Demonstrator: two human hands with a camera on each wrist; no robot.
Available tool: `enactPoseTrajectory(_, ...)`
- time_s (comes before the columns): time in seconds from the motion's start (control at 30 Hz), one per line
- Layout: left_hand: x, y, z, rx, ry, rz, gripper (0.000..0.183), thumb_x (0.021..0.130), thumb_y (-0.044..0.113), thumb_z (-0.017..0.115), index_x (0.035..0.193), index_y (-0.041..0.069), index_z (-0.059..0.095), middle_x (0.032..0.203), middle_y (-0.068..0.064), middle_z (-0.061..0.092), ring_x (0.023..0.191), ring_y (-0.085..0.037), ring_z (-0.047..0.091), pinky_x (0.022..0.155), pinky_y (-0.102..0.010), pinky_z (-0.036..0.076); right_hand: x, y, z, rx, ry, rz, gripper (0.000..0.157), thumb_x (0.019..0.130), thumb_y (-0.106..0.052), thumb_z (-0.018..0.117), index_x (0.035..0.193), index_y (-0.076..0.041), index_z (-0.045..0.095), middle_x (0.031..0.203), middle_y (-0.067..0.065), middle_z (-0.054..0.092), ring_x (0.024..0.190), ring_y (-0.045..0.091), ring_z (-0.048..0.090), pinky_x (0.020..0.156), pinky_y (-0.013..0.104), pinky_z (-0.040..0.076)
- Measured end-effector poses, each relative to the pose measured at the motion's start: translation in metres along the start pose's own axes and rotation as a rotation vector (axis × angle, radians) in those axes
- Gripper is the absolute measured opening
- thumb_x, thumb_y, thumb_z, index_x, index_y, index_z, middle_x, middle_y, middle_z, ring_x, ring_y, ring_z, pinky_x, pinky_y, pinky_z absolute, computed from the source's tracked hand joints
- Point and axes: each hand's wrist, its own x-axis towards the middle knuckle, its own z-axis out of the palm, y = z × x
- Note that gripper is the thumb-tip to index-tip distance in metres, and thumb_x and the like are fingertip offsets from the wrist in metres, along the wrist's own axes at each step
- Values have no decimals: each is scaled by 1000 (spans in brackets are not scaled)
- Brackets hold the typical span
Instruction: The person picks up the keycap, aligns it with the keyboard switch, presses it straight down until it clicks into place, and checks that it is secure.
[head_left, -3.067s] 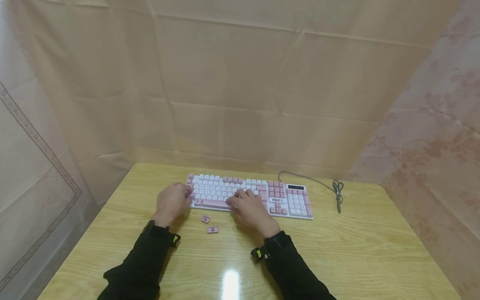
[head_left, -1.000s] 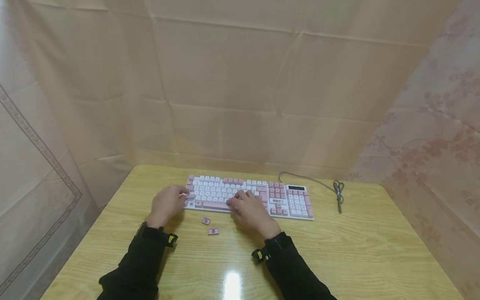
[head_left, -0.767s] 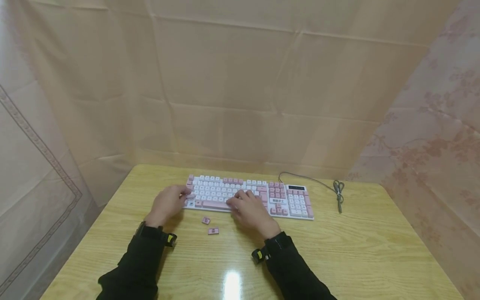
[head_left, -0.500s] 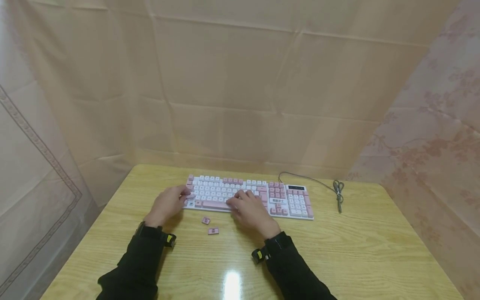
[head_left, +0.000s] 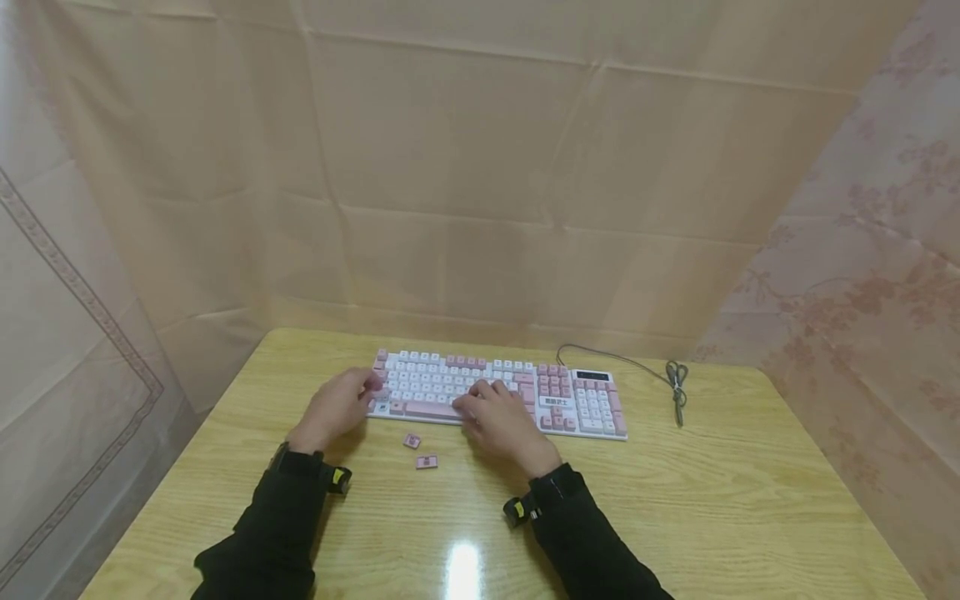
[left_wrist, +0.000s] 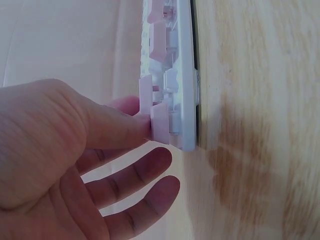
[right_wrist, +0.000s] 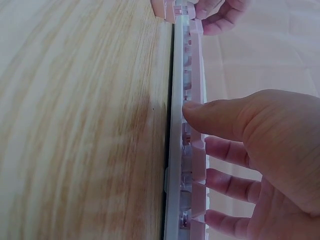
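A pink-and-white keyboard [head_left: 435,383] lies across the back of the table. At its lower left end my left hand [head_left: 337,408] pinches a pink keycap [left_wrist: 145,95] between thumb and forefinger, the other fingers loosely bent below. That keycap stands tilted beside the corner keycap [left_wrist: 160,122]. A bare key switch [left_wrist: 170,80] shows in the front row. My right hand [head_left: 506,425] rests on the keys, its thumb on the front edge by the space bar [head_left: 427,409] and its fingers spread over the keys. Two loose pink keycaps, one small [head_left: 412,441] and one longer [head_left: 427,462], lie before the keyboard.
The grey cable [head_left: 615,354] runs from the keyboard's back to a tied bundle [head_left: 677,392] on the right. A beige cloth [head_left: 480,183] hangs behind the wooden table [head_left: 712,500].
Over three seconds my left hand has shifted slightly left, and a bare spot at the keyboard's lower left has come into view. Its fingertips have just moved slightly. The right hand stays put.
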Motion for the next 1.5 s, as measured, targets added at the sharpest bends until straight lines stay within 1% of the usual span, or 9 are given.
enactPoseTrajectory(0.3, 0, 1, -2, 5, 11, -5, 23, 83, -4, 62, 104, 4, 68, 106, -12, 66, 93, -25, 59, 80, -45, 48, 0, 0, -2, 0, 4, -2, 30, 90, -23, 61, 119, -22, 65, 111, 2, 57, 98, 21, 48, 80, 37, 43)
enactPoseTrajectory(0.57, -2, 6, -5, 49, 76, 34, 22, 85, 7, 63, 106, 3, 68, 108, -15, 65, 81, -23, 53, 72, -42, 46, -1, -1, -3, 8, 19, -17, 29, 89, -23, 62, 118, -21, 66, 109, 2, 58, 96, 21, 49, 78, 37, 44)
enactPoseTrajectory(0.67, -2, 11, -6, 50, 115, 4, 23, 84, 15, 66, 104, 3, 69, 102, -13, 67, 75, -21, 53, 64, -40, 45, -1, -1, -2, 10, 24, -19, 29, 89, -23, 62, 117, -21, 66, 109, 2, 58, 96, 21, 48, 78, 37, 44)
enactPoseTrajectory(0.8, -2, 16, -1, 88, 133, -77, 25, 83, 24, 68, 99, 5, 71, 86, -7, 66, 64, -18, 52, 54, -35, 42, -2, -1, -3, 15, 16, -12, 29, 90, -23, 61, 118, -21, 66, 108, 2, 57, 95, 20, 48, 78, 37, 44)
enactPoseTrajectory(0.93, -1, 16, 5, 114, 159, -121, 26, 82, 27, 70, 96, 5, 73, 76, -3, 63, 56, -16, 49, 48, -33, 37, -1, -1, -2, 14, 8, -6, 29, 90, -23, 61, 118, -22, 66, 109, 1, 57, 96, 20, 48, 78, 36, 43)
enactPoseTrajectory(1.07, 1, 16, 7, 106, 194, -131, 21, 80, 28, 72, 88, 8, 74, 72, -2, 62, 55, -17, 48, 49, -33, 36, -1, 0, -2, 13, 9, 0, 30, 90, -24, 60, 119, -22, 65, 110, 1, 57, 98, 21, 48, 79, 38, 43)
enactPoseTrajectory(1.27, 1, 21, 10, 82, 214, -144, 22, 80, 25, 74, 91, 6, 74, 81, -6, 68, 62, -19, 52, 54, -35, 40, -2, 2, -2, 18, -1, 14, 30, 89, -24, 61, 119, -23, 65, 111, 1, 57, 98, 21, 48, 80, 38, 43)
enactPoseTrajectory(1.4, -1, 22, 13, 95, 244, -150, 18, 79, 23, 75, 86, 6, 74, 80, -7, 68, 64, -19, 55, 56, -37, 44, -2, 1, -1, 26, -4, 2, 30, 90, -24, 61, 120, -22, 65, 111, 1, 57, 99, 20, 48, 80, 38, 43)
enactPoseTrajectory(1.5, -2, 19, 15, 61, 251, -159, 16, 79, 24, 75, 84, 8, 74, 80, -6, 68, 66, -19, 56, 58, -37, 44, 0, 0, 0, 24, -3, 1, 30, 90, -25, 61, 120, -22, 65, 111, 1, 57, 98, 20, 48, 79, 38, 43)
